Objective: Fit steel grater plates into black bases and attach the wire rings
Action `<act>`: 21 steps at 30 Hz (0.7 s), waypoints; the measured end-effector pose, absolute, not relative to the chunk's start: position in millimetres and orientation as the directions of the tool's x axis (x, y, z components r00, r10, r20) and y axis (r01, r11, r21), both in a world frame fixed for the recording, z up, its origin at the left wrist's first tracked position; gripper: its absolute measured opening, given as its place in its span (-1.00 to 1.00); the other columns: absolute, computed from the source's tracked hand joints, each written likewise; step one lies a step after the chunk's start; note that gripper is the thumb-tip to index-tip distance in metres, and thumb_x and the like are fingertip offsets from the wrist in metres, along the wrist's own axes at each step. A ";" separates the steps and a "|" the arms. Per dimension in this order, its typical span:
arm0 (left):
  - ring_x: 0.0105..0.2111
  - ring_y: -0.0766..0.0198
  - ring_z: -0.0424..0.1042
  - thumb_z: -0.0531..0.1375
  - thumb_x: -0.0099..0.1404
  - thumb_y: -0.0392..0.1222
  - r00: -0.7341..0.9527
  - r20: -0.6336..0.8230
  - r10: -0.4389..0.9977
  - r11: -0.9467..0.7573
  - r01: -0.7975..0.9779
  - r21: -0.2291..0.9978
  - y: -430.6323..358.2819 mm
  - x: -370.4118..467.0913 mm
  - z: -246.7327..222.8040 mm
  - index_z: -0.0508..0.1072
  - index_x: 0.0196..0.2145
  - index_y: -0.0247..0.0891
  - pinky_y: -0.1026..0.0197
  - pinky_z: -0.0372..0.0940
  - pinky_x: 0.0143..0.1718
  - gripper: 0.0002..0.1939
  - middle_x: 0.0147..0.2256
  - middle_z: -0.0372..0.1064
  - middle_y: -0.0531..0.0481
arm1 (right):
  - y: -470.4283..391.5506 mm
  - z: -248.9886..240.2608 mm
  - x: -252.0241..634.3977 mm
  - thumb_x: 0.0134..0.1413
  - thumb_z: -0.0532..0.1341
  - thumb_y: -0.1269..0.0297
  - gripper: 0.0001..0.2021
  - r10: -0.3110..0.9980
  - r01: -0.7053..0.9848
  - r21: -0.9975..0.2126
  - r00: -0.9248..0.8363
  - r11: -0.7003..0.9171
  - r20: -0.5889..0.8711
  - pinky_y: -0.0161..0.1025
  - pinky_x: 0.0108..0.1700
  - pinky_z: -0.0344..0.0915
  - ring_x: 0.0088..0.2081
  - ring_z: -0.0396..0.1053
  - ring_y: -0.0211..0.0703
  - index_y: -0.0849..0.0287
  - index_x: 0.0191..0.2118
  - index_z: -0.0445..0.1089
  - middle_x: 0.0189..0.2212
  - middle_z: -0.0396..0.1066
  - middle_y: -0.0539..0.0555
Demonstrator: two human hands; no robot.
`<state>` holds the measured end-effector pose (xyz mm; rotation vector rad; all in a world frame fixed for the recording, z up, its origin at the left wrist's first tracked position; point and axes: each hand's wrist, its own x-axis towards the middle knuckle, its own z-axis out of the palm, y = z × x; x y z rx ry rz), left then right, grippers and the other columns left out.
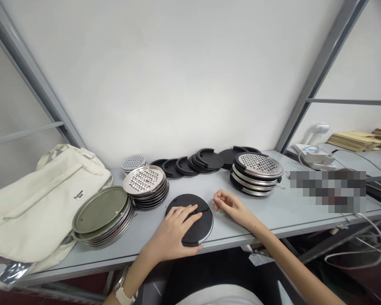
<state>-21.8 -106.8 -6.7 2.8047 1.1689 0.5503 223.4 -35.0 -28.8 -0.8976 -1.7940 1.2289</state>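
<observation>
Near the front edge of the grey table lies a round black disc (206, 224) with a pale rim showing at its lower right. My left hand (178, 226) rests on top of it, fingers spread over the black surface. To the right of the disc, my right hand (230, 205) has its fingers curled together around something small, too small to name. Behind my right hand stands a stack of round metal graters with black holders (258, 165). Left of the disc is a stack of metal graters (146, 182).
Olive-green round lids (101, 209) are stacked at the left, beside a cream cloth bag (44, 199). Several black discs (211, 160) lie along the wall. Cables and a white device (314, 156) sit at the right. Metal posts flank the wall.
</observation>
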 end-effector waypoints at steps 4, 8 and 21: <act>0.17 0.00 0.12 0.26 0.12 0.05 0.645 0.314 0.697 -0.711 0.677 0.188 -106.0 -22.7 -6.7 0.16 0.20 -0.15 -0.06 0.06 0.16 -0.27 0.23 0.05 -0.12 | -38.1 -29.8 220.7 0.28 0.01 0.05 -0.76 0.850 0.171 -0.926 -0.480 0.336 0.219 -0.31 -0.37 0.15 -0.49 0.20 -0.26 0.12 -0.28 0.16 -0.57 0.28 -0.08; 0.17 0.02 0.12 0.27 0.11 0.02 0.628 0.323 0.708 -0.700 0.686 0.199 -108.5 -19.0 -7.8 0.17 0.19 -0.15 -0.05 0.06 0.16 -0.27 0.23 0.06 -0.10 | -40.5 -27.6 219.4 0.29 0.01 0.10 -0.78 0.853 0.264 -0.885 -0.468 0.383 0.230 -0.31 -0.38 0.13 -0.53 0.17 -0.28 0.12 -0.30 0.16 -0.61 0.25 -0.10; 0.14 -0.05 0.19 0.21 0.17 0.06 0.376 0.538 0.755 -0.528 0.834 0.158 -125.7 23.0 -34.7 0.24 0.17 -0.31 -0.06 0.20 0.08 -0.33 0.18 0.15 -0.22 | -27.0 -33.1 202.4 0.27 0.01 0.08 -0.79 0.872 0.316 -0.852 -0.405 0.417 0.276 -0.35 -0.49 -0.01 -0.58 0.04 -0.30 0.12 -0.21 0.18 -0.64 0.07 -0.16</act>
